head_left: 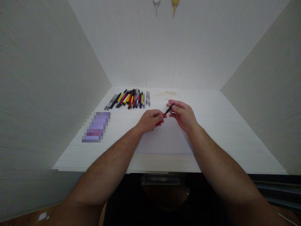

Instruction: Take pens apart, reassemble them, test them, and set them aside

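Between my two hands, a red and black pen [169,108] is held slanting above the desk, its black end up and to the right. My left hand [151,121] is closed around the red barrel, which its fingers partly hide. The thumb and fingers of my right hand [183,114] pinch the black end, with the other fingers curled loosely. Under both hands lies a sheet of white paper [164,142].
Beyond my left hand, several pens [128,99] in black, yellow, red, blue and clear lie in a row on the white desk [225,131]. A blurred purple rectangular object [97,125] rests at the left. Walls enclose the desk's back and sides.
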The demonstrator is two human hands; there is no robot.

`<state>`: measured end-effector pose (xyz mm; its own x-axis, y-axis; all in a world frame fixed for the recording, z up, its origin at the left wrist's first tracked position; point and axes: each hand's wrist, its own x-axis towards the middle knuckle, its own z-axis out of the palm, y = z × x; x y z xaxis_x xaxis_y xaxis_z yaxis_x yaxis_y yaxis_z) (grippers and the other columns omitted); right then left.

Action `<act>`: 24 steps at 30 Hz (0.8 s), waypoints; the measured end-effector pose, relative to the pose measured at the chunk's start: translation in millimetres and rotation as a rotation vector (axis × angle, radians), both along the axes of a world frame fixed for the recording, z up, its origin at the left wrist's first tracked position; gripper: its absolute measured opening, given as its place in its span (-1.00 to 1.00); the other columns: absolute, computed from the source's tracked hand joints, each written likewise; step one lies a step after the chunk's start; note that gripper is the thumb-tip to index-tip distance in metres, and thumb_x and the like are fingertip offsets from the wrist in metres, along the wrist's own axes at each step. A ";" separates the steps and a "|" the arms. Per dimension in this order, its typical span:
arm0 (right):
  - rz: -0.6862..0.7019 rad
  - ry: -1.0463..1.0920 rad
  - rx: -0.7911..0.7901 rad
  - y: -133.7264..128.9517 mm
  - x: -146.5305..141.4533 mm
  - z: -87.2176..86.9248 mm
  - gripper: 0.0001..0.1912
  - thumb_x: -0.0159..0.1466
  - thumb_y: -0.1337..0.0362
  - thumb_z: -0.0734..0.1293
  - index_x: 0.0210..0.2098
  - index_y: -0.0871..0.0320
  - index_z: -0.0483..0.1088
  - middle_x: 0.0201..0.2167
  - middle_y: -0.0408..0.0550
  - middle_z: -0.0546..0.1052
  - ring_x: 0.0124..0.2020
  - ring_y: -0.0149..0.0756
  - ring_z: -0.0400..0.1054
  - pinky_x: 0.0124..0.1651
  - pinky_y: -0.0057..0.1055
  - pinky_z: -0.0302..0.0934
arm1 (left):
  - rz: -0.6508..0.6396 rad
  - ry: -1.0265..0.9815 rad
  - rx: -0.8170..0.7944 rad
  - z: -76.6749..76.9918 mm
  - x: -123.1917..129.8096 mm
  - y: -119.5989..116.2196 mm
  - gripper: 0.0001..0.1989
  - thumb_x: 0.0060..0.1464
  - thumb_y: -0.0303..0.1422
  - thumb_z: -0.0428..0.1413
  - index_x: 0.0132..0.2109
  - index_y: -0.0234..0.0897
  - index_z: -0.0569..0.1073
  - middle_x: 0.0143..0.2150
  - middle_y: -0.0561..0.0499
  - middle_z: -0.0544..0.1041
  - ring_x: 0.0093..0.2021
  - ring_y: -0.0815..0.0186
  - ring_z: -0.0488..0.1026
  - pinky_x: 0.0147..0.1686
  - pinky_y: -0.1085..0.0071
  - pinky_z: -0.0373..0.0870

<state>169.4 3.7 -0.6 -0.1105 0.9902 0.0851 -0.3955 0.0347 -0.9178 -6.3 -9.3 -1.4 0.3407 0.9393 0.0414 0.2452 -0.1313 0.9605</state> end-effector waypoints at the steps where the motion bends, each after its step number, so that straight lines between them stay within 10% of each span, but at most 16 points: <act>1: -0.012 0.003 -0.010 0.3 -0.6 -0.3 -0.65 0.00 0.19 0.49 -0.22 0.11 0.48 -0.29 -0.13 0.55 -0.46 -0.48 0.34 -0.45 -0.49 0.30 | 0.004 -0.001 0.003 0.2 0.1 0.0 -0.78 0.06 -0.30 0.06 -0.26 -0.36 0.51 -0.49 0.02 0.48 -0.56 0.47 0.36 -0.58 0.54 0.25; 6: -0.084 -0.059 -0.050 2.9 -1.7 -3.9 -0.74 -0.02 0.18 0.51 -0.44 0.16 0.40 -0.60 -0.23 0.40 -0.56 -0.47 0.29 -0.51 -0.49 0.27 | 0.028 0.048 0.026 1.3 -0.2 -0.8 -0.79 0.02 -0.28 0.11 -0.27 -0.35 0.50 -0.50 0.04 0.47 -0.57 0.47 0.34 -0.61 0.57 0.22; 12: -0.021 -0.044 -0.029 1.0 -0.2 -2.2 -0.64 -0.01 0.23 0.49 -0.21 0.13 0.46 -0.29 -0.11 0.55 -0.43 -0.46 0.37 -0.44 -0.48 0.30 | 0.043 0.058 0.031 -1.6 -1.0 -0.1 -0.77 0.01 -0.27 0.11 -0.26 -0.35 0.50 -0.48 0.02 0.49 -0.57 0.45 0.34 -0.64 0.55 0.19; 24: -0.066 -0.062 -0.023 3.8 1.9 -1.3 -0.70 0.07 0.09 0.46 -0.39 0.15 0.37 -0.34 -0.08 0.57 -0.42 -0.42 0.44 -0.44 -0.51 0.31 | 0.081 0.153 0.109 2.7 -2.7 1.1 -0.78 0.00 -0.28 0.10 -0.30 -0.35 0.54 -0.51 0.05 0.49 -0.62 0.50 0.22 -0.60 0.54 0.13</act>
